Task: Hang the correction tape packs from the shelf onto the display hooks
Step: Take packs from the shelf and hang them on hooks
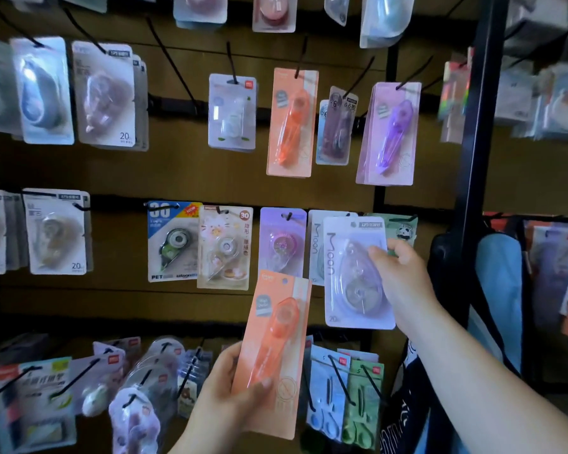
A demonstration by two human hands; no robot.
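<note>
While orange pen-shaped pack (276,326) leaned above it, left hand (223,396) pinched its base; right hand (404,273) gripped lilac Moon pack (348,290).

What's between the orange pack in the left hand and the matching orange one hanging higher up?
One lilac pack hanging on a middle-row hook, just above the held orange pack; head view.

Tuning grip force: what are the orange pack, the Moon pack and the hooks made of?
Orange pack: apparently matte card backing with a clear glossy plastic blister; the dispenser shows through. Moon pack: pale printed card under a clear blister that catches glare. Hooks: thin dark straight rods, probably coated metal wire; blur leaves it open.
</note>
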